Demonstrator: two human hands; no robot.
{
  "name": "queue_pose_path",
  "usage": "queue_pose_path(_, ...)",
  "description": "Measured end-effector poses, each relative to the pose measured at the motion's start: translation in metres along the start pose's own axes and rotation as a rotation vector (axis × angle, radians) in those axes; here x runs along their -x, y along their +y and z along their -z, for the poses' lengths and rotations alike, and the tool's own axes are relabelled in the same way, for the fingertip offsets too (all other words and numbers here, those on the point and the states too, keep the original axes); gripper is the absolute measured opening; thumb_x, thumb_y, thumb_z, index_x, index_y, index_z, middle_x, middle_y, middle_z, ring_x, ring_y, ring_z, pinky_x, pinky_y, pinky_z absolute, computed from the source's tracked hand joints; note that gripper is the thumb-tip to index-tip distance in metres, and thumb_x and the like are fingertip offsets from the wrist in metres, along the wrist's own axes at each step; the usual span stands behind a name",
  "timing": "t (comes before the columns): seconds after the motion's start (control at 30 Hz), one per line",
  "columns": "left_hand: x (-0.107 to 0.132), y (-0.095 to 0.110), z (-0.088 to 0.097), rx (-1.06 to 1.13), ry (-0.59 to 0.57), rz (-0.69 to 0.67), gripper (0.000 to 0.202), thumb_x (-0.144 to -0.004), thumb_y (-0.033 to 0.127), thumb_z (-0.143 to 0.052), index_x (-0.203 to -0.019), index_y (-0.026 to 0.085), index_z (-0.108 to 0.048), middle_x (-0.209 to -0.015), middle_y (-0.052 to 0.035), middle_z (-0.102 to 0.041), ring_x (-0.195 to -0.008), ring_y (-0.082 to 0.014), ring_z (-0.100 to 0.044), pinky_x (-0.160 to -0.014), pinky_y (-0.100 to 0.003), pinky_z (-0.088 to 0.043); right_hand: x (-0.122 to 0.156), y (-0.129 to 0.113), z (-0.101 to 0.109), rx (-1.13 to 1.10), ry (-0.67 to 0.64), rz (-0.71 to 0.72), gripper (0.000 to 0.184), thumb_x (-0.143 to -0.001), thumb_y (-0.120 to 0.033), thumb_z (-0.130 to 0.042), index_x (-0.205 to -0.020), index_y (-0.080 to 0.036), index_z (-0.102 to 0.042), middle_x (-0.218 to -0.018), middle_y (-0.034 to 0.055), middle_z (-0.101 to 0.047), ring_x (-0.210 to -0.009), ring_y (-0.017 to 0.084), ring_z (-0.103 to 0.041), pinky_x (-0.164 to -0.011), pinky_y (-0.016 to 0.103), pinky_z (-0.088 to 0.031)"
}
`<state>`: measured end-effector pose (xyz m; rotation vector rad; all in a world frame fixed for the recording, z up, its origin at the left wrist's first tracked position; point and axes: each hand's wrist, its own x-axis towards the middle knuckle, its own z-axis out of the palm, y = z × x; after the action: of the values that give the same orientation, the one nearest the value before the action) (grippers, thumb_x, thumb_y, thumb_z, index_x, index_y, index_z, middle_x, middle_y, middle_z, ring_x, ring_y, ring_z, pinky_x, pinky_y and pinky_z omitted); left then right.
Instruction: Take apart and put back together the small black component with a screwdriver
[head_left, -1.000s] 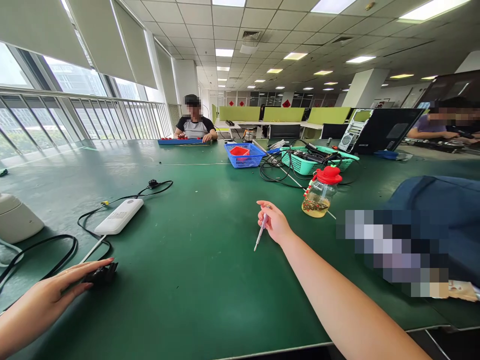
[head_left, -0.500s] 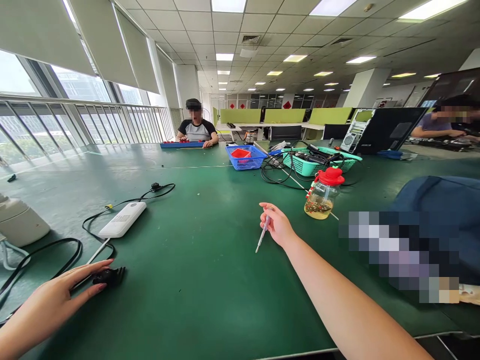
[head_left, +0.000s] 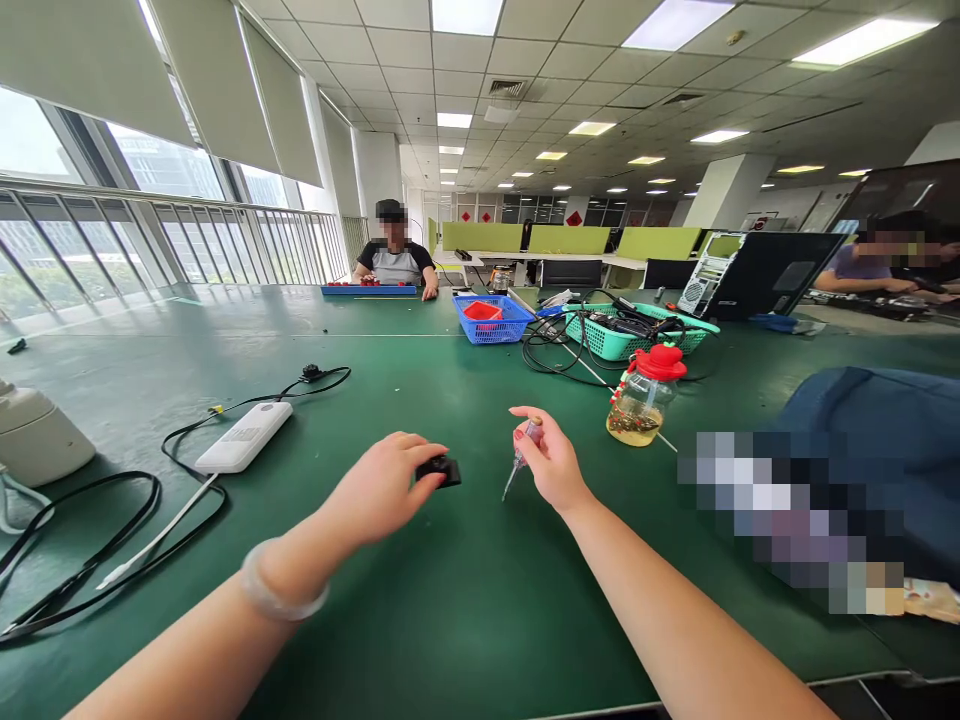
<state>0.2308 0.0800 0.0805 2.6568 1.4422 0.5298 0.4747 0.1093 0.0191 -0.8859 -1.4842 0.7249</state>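
Observation:
My left hand (head_left: 386, 485) pinches a small black part (head_left: 440, 470) between thumb and fingers, held just above the green table (head_left: 420, 600) in the middle of the view. A pale bracelet (head_left: 281, 590) circles that wrist. My right hand (head_left: 549, 460) grips a thin clear-handled screwdriver (head_left: 519, 462), tip pointing down and left toward the black part. The two hands are a short gap apart.
A white power strip (head_left: 244, 436) with black cables (head_left: 112, 540) lies at the left, beside a white device (head_left: 34, 435). A red-lidded jar (head_left: 643, 396), blue basket (head_left: 491, 318) and teal basket (head_left: 626, 330) stand behind. A blue bag (head_left: 870, 440) sits right. Other people sit at the far end and far right.
My left hand lifted the black part from the table's left side and carried it right, up to the screwdriver. The right hand stayed nearly in place, tilting the screwdriver slightly.

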Motion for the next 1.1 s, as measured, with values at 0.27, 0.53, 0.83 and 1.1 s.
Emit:
queue_pose_path(0.27, -0.034, -0.018, -0.055, -0.083, 0.015, -0.008, 0.026, -0.089, 0.029, -0.051, -0.112, 0.023, -0.062, -0.106, -0.0073, -0.07, -0.103, -0.0275, -0.059, -0.093, -0.045, -0.047, 0.009, -0.016, -0.013, 0.335, -0.005, 0.342, 0.019, -0.093, -0.026, -0.05, -0.111, -0.025, -0.053, -0.074, -0.0023, -0.055, -0.062, 0.013, -0.053, -0.066, 0.027, -0.048)
queue_pose_path(0.53, -0.02, -0.037, -0.07, 0.202, -0.03, 0.071, 0.043, -0.085, 0.027, -0.056, -0.128, 0.025, -0.054, -0.12, -0.0075, -0.066, -0.113, -0.0246, -0.057, -0.101, -0.041, -0.046, 0.009, -0.012, -0.02, 0.356, -0.108, 0.282, 0.024, -0.094, -0.029, -0.049, -0.118, -0.025, -0.051, -0.078, -0.001, -0.056, -0.067, 0.014, -0.055, -0.07, 0.028, -0.049)
queue_pose_path(0.83, -0.021, -0.037, -0.069, 0.256, -0.008, 0.117, 0.052, -0.08, 0.031, -0.061, -0.131, 0.026, -0.053, -0.114, -0.0068, -0.068, -0.112, -0.0251, -0.058, -0.1, -0.042, -0.047, 0.008, -0.019, -0.017, 0.368, -0.125, 0.157, 0.025, -0.096, -0.039, -0.043, -0.104, -0.023, -0.06, -0.079, 0.0023, -0.054, -0.069, 0.016, -0.055, -0.065, 0.029, -0.047)
queue_pose_path(1.1, -0.023, -0.039, -0.07, 0.188, 0.058, 0.113, 0.031, -0.08, 0.031, -0.06, -0.108, 0.022, -0.069, -0.119, -0.006, -0.068, -0.118, -0.0272, -0.053, -0.106, -0.043, -0.042, 0.02, -0.03, -0.037, 0.567, -0.299, 0.436, 0.037, -0.099, -0.047, -0.038, -0.082, -0.021, -0.058, -0.068, 0.0004, -0.056, -0.064, 0.016, -0.05, -0.07, 0.031, -0.038)
